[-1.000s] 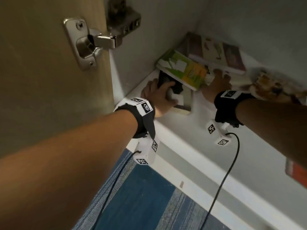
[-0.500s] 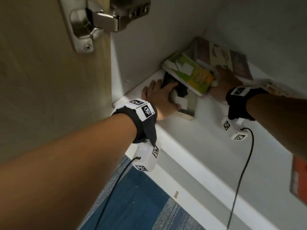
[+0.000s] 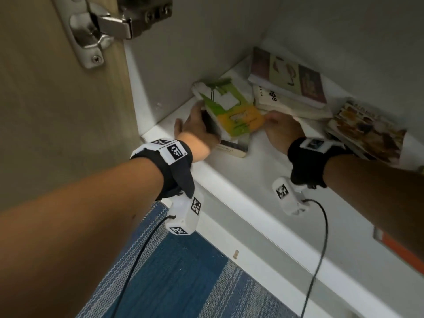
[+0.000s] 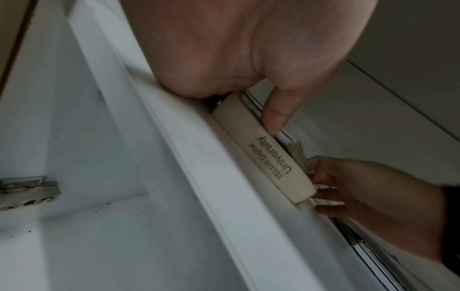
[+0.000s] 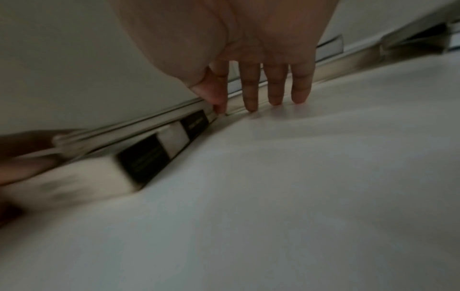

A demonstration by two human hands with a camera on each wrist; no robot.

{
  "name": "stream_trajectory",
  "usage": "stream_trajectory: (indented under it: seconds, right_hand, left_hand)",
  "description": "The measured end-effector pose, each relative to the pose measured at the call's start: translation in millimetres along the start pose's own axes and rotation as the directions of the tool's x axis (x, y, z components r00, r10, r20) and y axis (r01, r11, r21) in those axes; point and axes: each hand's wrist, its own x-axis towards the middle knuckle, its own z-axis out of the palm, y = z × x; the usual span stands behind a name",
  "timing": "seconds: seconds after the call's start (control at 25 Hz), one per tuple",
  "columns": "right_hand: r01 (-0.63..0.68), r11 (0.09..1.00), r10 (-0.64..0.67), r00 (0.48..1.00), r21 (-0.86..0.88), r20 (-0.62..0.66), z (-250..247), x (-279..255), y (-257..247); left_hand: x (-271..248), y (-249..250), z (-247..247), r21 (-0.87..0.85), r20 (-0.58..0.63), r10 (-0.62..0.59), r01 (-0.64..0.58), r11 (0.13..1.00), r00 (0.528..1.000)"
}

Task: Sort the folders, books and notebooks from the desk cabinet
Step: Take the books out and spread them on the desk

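Note:
Inside the cabinet, a green and yellow book (image 3: 231, 113) lies tilted on a beige notebook (image 3: 231, 149) with a printed spine (image 4: 268, 153). My left hand (image 3: 202, 120) grips the green book's left edge; its thumb (image 4: 273, 118) lies along the top of the beige spine and its other fingers are hidden. My right hand (image 3: 273, 118) pinches the green book's right edge with thumb above and fingers below (image 4: 323, 187). In the right wrist view the fingertips (image 5: 250, 106) reach the shelf at the book's edge. A stack of books (image 3: 286, 81) lies behind.
A food magazine (image 3: 367, 131) lies on the white shelf (image 3: 241, 184) to the right of my right wrist. An orange-edged item (image 3: 401, 249) sits at the far right. The wooden door (image 3: 46, 99) with its metal hinge (image 3: 96, 31) stands open on the left. Blue carpet (image 3: 183, 271) lies below.
My left hand has turned from resting flat on the dark cover to gripping the green book's left edge. The green book has shifted forward and left, uncovering more of the rear stack.

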Motion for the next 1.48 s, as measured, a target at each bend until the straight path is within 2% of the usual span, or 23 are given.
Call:
stream_trajectory:
  seconds: [0.12,0.16,0.2,0.28,0.32,0.4,0.44,0.52,0.56,0.64,0.68,0.72,0.8,0.84,0.96,1.16,1.28,1.48]
  right_hand:
    - [-0.144,0.964,0.143,0.989,0.225,0.022,-3.0,-29.6,1.5]
    - [-0.192,0.931,0.191,0.981,0.312,0.033,-3.8,-29.5,-2.5]
    - [-0.23,0.896,0.221,0.973,0.379,0.069,-3.1,-26.7,-9.2]
    - [-0.296,0.839,0.252,0.955,0.456,0.158,-0.1,-23.7,-24.6]
    - [-0.317,0.823,0.259,0.948,0.471,0.185,4.6,-23.6,-29.5]
    - [-0.334,0.792,0.24,0.94,0.511,0.243,13.0,-34.8,-29.4]
    - [-0.35,0.773,0.233,0.932,0.529,0.277,14.2,-43.9,-25.8]
    - [-0.387,0.733,0.224,0.914,0.56,0.339,8.1,-55.4,-15.1]
    - [-0.397,0.739,0.227,0.907,0.544,0.354,3.5,-56.2,-12.2]
    - [-0.308,0.885,0.215,0.935,0.348,0.281,-3.7,-44.2,-10.5]
    - [-0.216,0.958,0.184,0.967,0.19,0.174,-5.3,-33.3,-10.3]
    - [-0.116,0.992,0.114,0.993,0.052,0.037,-7.0,-21.2,-12.6]
    - [-0.023,0.996,0.01,0.988,-0.085,-0.152,-13.7,6.1,-16.6]
    - [-0.013,0.991,-0.01,0.984,-0.132,-0.176,-17.5,23.4,-16.3]
    - [-0.02,0.948,-0.018,0.993,-0.316,-0.116,-17.7,70.3,-10.5]
    - [-0.184,0.922,0.162,0.982,-0.34,-0.092,7.0,98.4,11.3]
    - [-0.128,0.934,0.099,0.99,-0.332,-0.102,8.1,104.0,5.4]
    - [-0.179,0.936,0.131,0.976,-0.302,-0.173,-4.2,90.0,18.7]
  left_hand:
    - [0.3,-2.0,-4.2,-0.328,0.022,-0.102,0.103,0.939,0.995]
    - [-0.9,-6.4,-4.8,-0.379,0.022,-0.103,0.104,0.919,0.994]
    - [-2.0,-7.4,-6.1,-0.38,0.021,-0.088,0.089,0.921,0.996]
    - [-4.0,1.9,-2.7,-0.355,0.023,-0.155,0.153,0.922,0.988]
    - [-2.2,3.5,-0.7,-0.275,-0.017,-0.152,0.142,0.951,0.988]
    - [-5.5,0.7,-3.9,-0.257,-0.059,-0.076,0.058,0.965,0.995]
    - [-4.6,-3.4,-4.2,-0.23,-0.088,-0.083,0.061,0.971,0.993]
    - [1.3,-8.4,-0.5,-0.073,-0.096,0.009,-0.016,0.997,0.995]
    - [2.4,-8.7,2.0,-0.007,-0.073,0.016,-0.016,1.0,0.997]
    - [2.9,-6.1,5.5,0.178,-0.075,0.007,0.007,0.984,0.997]
    - [3.8,-7.0,6.7,0.227,-0.084,0.013,0.007,0.974,0.996]
    - [2.6,-5.6,6.2,0.24,-0.094,0.016,0.007,0.971,0.995]
    - [3.7,-7.7,7.0,0.213,-0.096,0.021,0.0,0.977,0.995]
    - [4.0,-9.8,6.3,0.204,-0.093,0.029,-0.01,0.979,0.995]
    - [5.6,-12.3,3.6,0.191,-0.068,0.042,-0.028,0.981,0.997]
    - [1.3,-9.5,-0.8,0.17,-0.049,0.054,-0.045,0.984,0.997]
    - [-0.9,-7.7,-1.6,0.156,-0.053,0.051,-0.042,0.987,0.997]
    - [0.8,-10.7,-2.2,0.154,-0.04,0.069,-0.062,0.986,0.997]
